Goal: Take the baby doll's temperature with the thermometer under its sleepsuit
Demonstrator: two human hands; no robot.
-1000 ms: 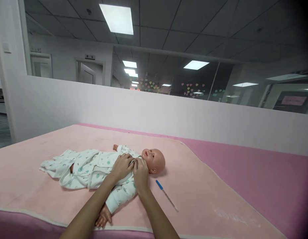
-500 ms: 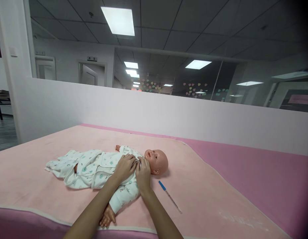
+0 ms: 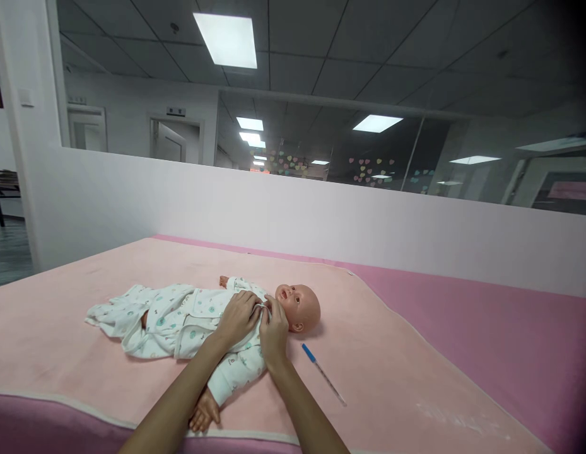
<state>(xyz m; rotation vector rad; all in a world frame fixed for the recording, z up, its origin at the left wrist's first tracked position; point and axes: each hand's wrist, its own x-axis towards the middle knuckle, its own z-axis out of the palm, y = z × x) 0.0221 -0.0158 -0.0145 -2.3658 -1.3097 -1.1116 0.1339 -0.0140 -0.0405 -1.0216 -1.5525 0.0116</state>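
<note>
A baby doll [image 3: 299, 306] lies on its back on a light pink blanket [image 3: 392, 372], head to the right. It wears a white romper [image 3: 179, 318] printed with small green shapes. My left hand [image 3: 236, 318] rests on the doll's chest, fingers curled into the cloth near the collar. My right hand [image 3: 274, 328] pinches the romper's neckline just below the doll's chin. Both hands touch each other at the collar. One bare doll hand [image 3: 205, 413] sticks out of a sleeve near the blanket's front edge.
A pen with a blue cap [image 3: 323, 373] lies on the blanket right of the doll. The blanket covers a darker pink bed [image 3: 510, 334]. A low white partition wall [image 3: 321, 217] runs behind the bed, with glass panels above it.
The view shifted slightly between the earliest frame and now. My right hand's fingers have crept a little further up to the doll's collar; the left hand stays on the chest.
</note>
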